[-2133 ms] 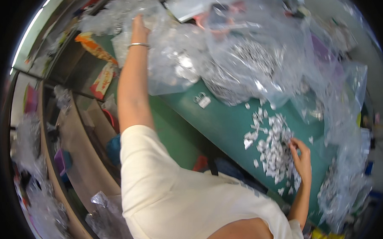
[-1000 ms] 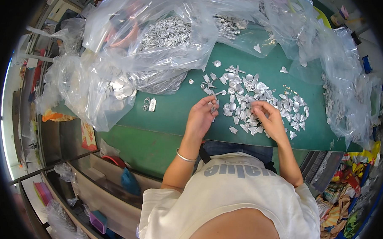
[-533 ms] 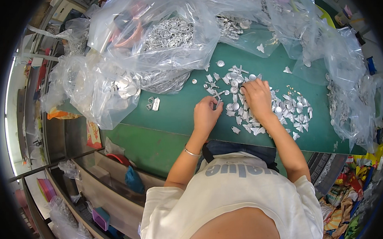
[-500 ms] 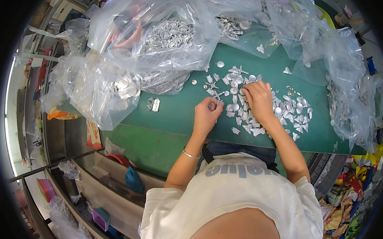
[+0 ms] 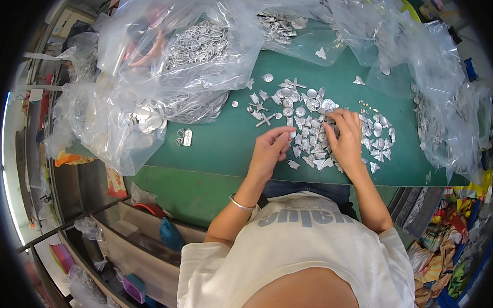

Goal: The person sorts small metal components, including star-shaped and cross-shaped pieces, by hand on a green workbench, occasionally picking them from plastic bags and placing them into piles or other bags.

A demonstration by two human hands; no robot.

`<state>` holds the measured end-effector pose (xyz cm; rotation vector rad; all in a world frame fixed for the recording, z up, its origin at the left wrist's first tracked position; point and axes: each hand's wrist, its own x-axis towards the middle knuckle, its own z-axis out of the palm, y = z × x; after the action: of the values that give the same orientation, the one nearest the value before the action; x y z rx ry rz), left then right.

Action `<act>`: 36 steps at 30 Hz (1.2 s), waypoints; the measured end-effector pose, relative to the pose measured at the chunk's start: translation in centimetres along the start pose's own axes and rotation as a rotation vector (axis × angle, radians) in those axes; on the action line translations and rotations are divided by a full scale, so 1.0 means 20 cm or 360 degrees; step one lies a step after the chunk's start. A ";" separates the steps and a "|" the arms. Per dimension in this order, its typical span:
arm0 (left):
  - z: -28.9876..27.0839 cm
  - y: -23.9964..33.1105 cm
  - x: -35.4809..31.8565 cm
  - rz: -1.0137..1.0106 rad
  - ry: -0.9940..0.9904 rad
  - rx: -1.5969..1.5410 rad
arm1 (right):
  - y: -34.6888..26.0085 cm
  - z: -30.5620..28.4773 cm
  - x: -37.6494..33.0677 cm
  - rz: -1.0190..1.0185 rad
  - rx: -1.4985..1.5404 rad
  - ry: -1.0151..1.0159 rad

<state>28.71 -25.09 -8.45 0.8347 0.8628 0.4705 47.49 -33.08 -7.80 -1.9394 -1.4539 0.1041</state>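
A loose heap of small silver metal charms (image 5: 311, 135) lies spread on the green tabletop, with flat, round and winged shapes among them. At the heap's left side my left hand (image 5: 271, 150) is closed in a pinch, with a small pale silver charm (image 5: 292, 134) at its thumb and forefinger tips. My right hand (image 5: 346, 137) rests over the heap's right part, thumb and fingers apart, fingertips down among the charms. A silver cross (image 5: 266, 119) lies just beyond my left hand, and a second cross (image 5: 295, 84) sits at the heap's far edge.
Clear plastic bags of silver parts crowd the far side: one with rings (image 5: 199, 44), one at left (image 5: 147, 119), another at right (image 5: 446, 114). A silver tag (image 5: 188, 137) lies left. Tiny gold bits (image 5: 367, 105) lie right of the heap. Drawers (image 5: 140, 233) stand lower left.
The view has shifted a little. My left hand has moved right, away from the cross, and now shows a small charm at its fingertips. My right hand has moved right across the heap.
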 end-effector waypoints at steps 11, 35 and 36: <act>0.24 -0.05 0.23 0.0923 0.0342 0.2132 | 0.08 0.01 -0.01 0.0004 0.0084 0.0038; 0.04 -0.05 0.15 -0.0279 -0.0465 -0.0716 | 0.07 0.08 0.10 -0.0313 -0.0207 -0.0028; 0.06 -0.05 0.14 -0.0244 -0.0446 -0.0653 | 0.06 0.06 0.10 -0.0200 -0.0007 -0.0024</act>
<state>31.32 -24.22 -10.11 0.4388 0.5396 0.3676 48.54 -30.88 -8.73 -1.8491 -1.5826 0.0589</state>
